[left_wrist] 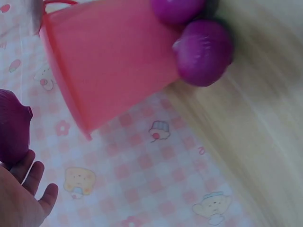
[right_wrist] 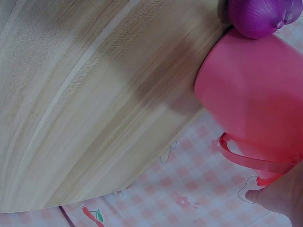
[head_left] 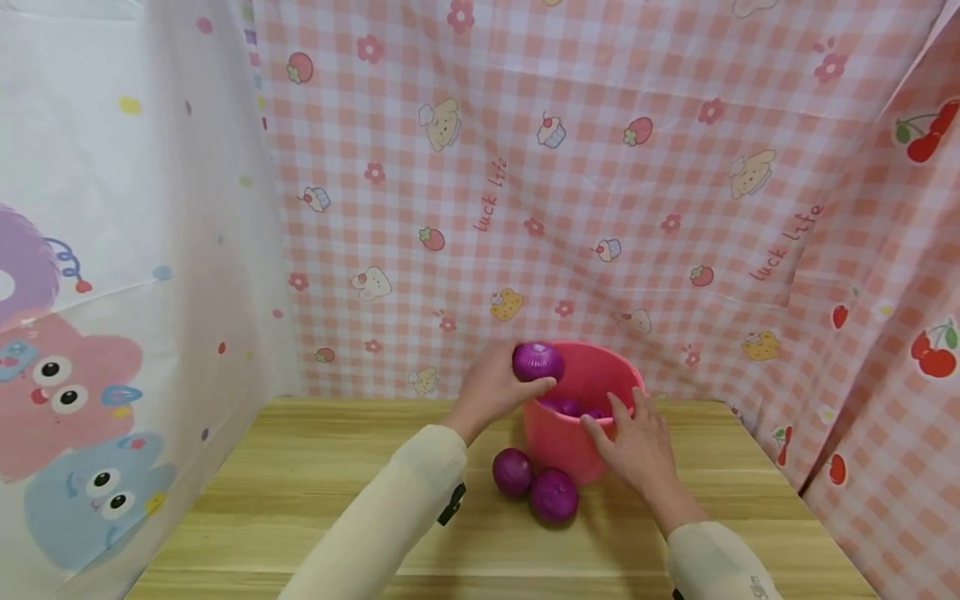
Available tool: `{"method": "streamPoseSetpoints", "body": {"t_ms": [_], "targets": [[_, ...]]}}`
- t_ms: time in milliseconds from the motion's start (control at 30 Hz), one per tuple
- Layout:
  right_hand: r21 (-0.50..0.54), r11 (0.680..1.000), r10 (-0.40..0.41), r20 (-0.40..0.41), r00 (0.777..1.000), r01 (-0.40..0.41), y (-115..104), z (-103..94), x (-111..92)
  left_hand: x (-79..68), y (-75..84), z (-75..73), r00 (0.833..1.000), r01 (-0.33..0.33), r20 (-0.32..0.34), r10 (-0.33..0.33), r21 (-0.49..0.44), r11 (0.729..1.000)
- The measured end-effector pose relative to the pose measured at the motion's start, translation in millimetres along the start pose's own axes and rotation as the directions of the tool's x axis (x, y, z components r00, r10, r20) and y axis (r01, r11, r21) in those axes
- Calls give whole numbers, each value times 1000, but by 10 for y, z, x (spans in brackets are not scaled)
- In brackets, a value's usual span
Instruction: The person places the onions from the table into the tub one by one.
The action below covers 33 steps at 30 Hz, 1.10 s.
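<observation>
My left hand [head_left: 491, 389] holds a purple onion [head_left: 538, 363] at the left rim of a pink bucket [head_left: 558, 446]. In the left wrist view the onion [left_wrist: 13, 127] rests against the fingers, apart from the bucket wall. With thumb and fingers at the rim, my right hand [head_left: 643, 446] grips the bucket's right front side. Inside, purple onions [head_left: 566, 407] show partly; the front wall hides the rest. Two more onions lie on the table before the bucket, a left one [head_left: 513, 472] and a right one [head_left: 554, 497], close together.
The bucket stands near the back of a wood-grain table [head_left: 360, 492]. A pink checked curtain [head_left: 480, 275] hangs right behind it, with a white patterned curtain [head_left: 202, 300] at the left. The bucket's handle [right_wrist: 258, 163] hangs at its side in the right wrist view.
</observation>
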State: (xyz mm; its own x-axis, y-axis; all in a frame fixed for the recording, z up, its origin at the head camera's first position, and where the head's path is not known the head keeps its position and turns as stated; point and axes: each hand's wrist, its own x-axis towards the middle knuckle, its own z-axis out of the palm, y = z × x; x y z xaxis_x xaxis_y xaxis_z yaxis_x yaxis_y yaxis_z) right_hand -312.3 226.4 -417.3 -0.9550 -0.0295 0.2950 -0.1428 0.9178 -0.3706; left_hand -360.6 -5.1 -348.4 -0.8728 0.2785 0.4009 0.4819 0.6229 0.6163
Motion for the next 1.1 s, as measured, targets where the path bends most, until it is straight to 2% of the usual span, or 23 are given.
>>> {"method": "streamPoseSetpoints", "body": {"t_ms": [100, 233, 367, 467, 600, 767, 967, 1100], "targets": [[-1, 1000, -3, -9, 1000, 3, -11, 4, 7, 124, 67, 34, 1000, 3, -11, -3, 44, 999], [-8, 1000, -11, -12, 1000, 11, -38, 21, 20, 228, 126, 99, 1000, 13, 8, -14, 110, 994], [-3, 1000, -16, -17, 1000, 16, -65, 31, 27, 261, 143, 137, 997, 50, 54, -58, 138, 989], [4, 999, -31, -41, 999, 31, -75, 29, 34, 250, 117, 122, 996, 65, 52, -72, 128, 990], [8, 999, -40, -57, 998, 40, -62, 23, 28, 215, 38, 66, 997, 67, 27, -70, 107, 992], [18, 1000, -25, -41, 999, 26, -26, 12, 0, 165, -92, 19, 996, 84, 32, -88, 109, 990], [18, 1000, -17, -28, 999, 17, 7, 13, -6, 69, -346, 54, 993, 107, 38, -110, 91, 990], [18, 1000, -11, -33, 999, 12, 23, 11, 3, -64, -524, 102, 986, 143, 75, -147, 61, 988]]}}
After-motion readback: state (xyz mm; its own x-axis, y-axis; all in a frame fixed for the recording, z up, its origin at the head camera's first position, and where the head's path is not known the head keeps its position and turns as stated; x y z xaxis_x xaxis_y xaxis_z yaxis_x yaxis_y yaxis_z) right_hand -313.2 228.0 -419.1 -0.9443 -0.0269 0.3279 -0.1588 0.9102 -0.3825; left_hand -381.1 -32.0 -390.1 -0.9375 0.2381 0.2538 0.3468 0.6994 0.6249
